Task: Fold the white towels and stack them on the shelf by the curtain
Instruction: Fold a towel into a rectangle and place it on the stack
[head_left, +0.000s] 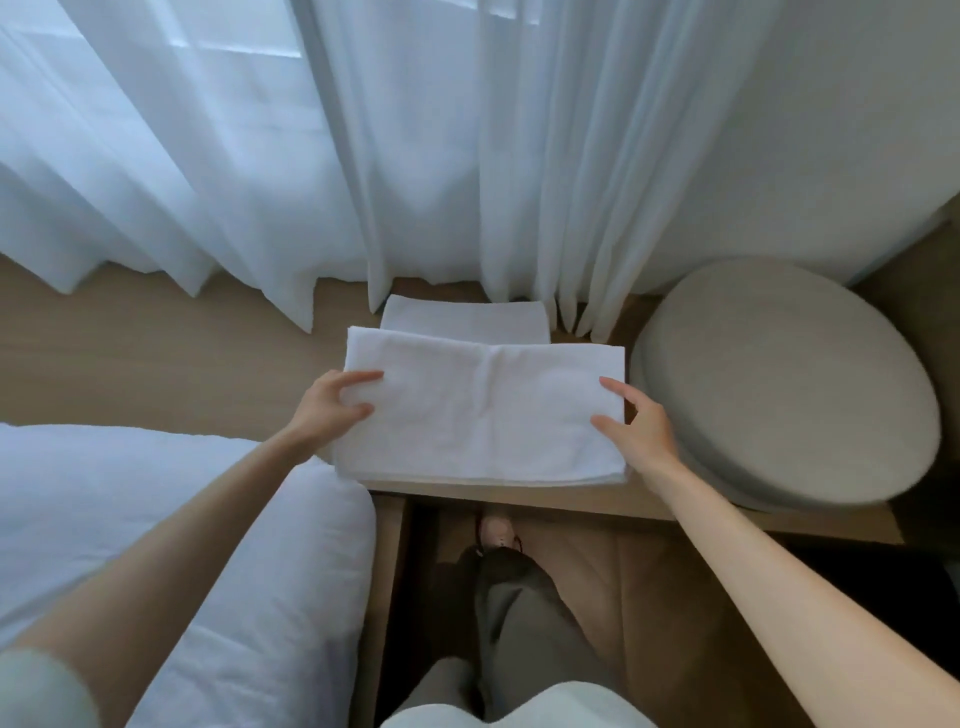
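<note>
Forearms (218, 519) reach to the folded white towel (478, 415), creased down its middle; left hand (332, 405) grips its left edge, right hand (641, 434) touches its right edge with straight fingers.

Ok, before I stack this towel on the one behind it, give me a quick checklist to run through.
1. Front towel folded flat, edges even: ok.
2. Left hand grips its left edge, thumb on top: ok.
3. Right hand firmly holding the right edge: cannot tell, the fingers look fairly straight.
4. Back towel lies folded on the shelf by the curtain: ok.
5. Front towel lined up over the back towel: not ok, it is nearer you and wider.
6. Curtain hem clear of the back towel: cannot tell.
</note>
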